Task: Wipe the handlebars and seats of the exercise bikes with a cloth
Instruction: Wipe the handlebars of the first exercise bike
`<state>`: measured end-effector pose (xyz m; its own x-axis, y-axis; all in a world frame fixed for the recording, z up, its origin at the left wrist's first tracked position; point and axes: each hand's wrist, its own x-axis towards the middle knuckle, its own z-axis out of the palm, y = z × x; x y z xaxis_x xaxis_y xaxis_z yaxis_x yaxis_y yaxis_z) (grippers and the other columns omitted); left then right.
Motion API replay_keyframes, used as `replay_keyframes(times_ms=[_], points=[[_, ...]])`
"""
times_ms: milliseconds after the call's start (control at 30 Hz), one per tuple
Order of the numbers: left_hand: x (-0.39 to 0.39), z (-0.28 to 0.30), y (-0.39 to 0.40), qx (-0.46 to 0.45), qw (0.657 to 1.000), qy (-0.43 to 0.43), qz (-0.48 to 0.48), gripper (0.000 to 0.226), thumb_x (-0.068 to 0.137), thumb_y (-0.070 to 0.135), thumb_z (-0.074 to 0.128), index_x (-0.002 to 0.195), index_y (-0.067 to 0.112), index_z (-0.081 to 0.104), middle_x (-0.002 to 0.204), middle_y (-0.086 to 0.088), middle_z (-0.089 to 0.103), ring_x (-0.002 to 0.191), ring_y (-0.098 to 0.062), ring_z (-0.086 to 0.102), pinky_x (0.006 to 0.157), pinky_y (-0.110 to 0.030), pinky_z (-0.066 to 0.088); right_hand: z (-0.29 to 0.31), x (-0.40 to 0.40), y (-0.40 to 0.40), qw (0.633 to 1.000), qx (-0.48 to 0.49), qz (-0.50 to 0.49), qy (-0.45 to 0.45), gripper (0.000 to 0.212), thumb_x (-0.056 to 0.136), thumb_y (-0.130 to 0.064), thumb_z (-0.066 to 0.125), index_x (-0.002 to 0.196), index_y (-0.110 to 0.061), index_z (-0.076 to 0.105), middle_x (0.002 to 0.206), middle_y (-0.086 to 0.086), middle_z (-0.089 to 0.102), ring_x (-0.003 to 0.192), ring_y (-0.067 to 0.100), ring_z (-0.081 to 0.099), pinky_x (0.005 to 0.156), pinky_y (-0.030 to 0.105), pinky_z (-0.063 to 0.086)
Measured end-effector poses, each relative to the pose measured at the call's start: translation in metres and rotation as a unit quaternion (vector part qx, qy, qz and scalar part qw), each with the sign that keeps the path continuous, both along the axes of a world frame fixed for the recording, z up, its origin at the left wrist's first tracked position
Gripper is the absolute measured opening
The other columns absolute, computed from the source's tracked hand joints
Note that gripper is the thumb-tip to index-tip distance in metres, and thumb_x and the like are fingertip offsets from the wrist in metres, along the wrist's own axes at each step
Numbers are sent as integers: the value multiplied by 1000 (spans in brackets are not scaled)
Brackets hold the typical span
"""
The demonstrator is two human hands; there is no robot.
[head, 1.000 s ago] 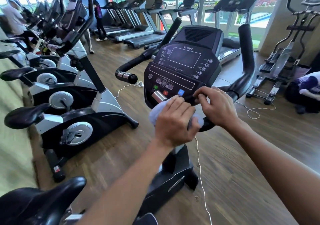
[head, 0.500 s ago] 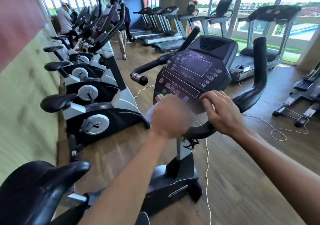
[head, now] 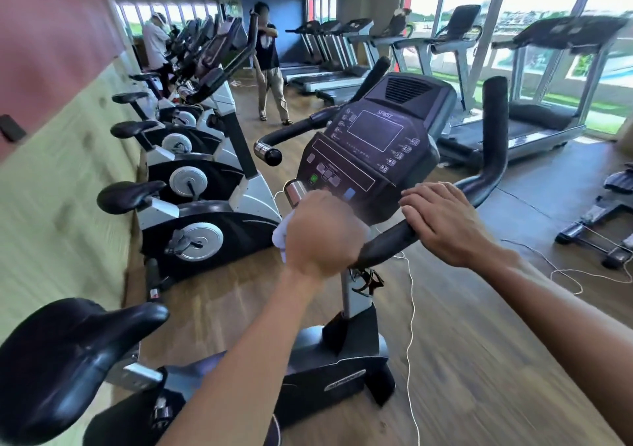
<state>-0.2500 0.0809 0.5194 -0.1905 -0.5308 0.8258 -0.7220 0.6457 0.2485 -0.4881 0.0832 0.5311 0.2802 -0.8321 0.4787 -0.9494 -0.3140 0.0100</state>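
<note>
White cloth point(head: 281, 236) bunched in your left hand point(head: 322, 236) on the handlebar point(head: 387, 245); right hand point(head: 442, 221) lies flat alongside, bar sweeping up-right.

The wooden floor point(head: 479, 360) is carrying the nearest exercise bike point(head: 342, 373); a white cord point(head: 410, 325) is trailing just right of its base, more bikes point(head: 205, 226) standing left.

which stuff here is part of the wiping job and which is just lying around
In the job:
cloth, bunched in the left hand
handlebar, under the right hand
seat
next bikes in the row

Just there:
console
treadmills
white cord on the floor
two people at the back
</note>
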Motion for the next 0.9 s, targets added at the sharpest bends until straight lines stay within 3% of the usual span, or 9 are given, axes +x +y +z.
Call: replay_keyframes(times_ms=[133, 333, 433, 533, 633, 800, 900], points=[[-9, 0, 5, 32, 998, 21, 40, 31, 82, 24, 49, 62, 8, 66, 65, -3, 65, 76, -26, 61, 82, -35, 48, -2, -18, 1, 999, -21, -16, -39, 55, 103, -50, 25, 124, -14, 62, 141, 4, 56, 137, 25, 41, 122, 46, 22], [-45, -23, 45, -15, 999, 37, 35, 21, 82, 19, 55, 68, 7, 66, 70, -5, 64, 76, -28, 57, 85, -40, 49, -9, -14, -1, 997, -40, 1, -73, 57, 103, -49, 25, 125, -13, 63, 133, 3, 61, 130, 24, 45, 119, 44, 22], [-36, -15, 31, -36, 999, -3, 37, 26, 83, 23, 53, 65, 8, 64, 67, -6, 62, 71, -29, 57, 76, -42, 50, -1, -40, -4, 997, -11, 7, -71, 62, 103, -56, 23, 134, -14, 57, 139, 5, 57, 137, 26, 42, 120, 46, 26], [-35, -6, 22, -5, 998, -5, 61, 31, 84, 27, 50, 61, 10, 62, 64, -4, 61, 70, -28, 58, 72, -41, 49, -2, -59, -7, 997, 2, -27, -77, 59, 102, -60, 21, 136, -24, 53, 143, 2, 50, 146, 26, 30, 123, 49, 17], [-42, -7, 28, 20, 997, 35, 66, 31, 83, 25, 51, 60, 10, 64, 63, -2, 63, 70, -25, 59, 72, -41, 49, -8, -55, -7, 992, 14, -15, -122, 58, 101, -58, 21, 131, -20, 54, 136, 4, 47, 145, 26, 24, 125, 51, 10], [-77, -3, 49, -12, 997, 69, 6, 30, 87, 23, 53, 64, 9, 66, 67, -2, 63, 73, -25, 59, 81, -37, 49, -6, -60, -8, 989, 35, 10, -140, 58, 101, -57, 18, 134, -24, 52, 132, 1, 46, 140, 21, 25, 124, 45, 10], [-112, -1, 36, 2, 998, 32, 58, 27, 89, 24, 52, 71, 8, 65, 75, -6, 60, 77, -29, 56, 83, -39, 47, -4, -66, -8, 982, 53, 40, -178, 63, 100, -56, 16, 142, -27, 53, 133, -8, 48, 139, 18, 28, 120, 31, 13]])
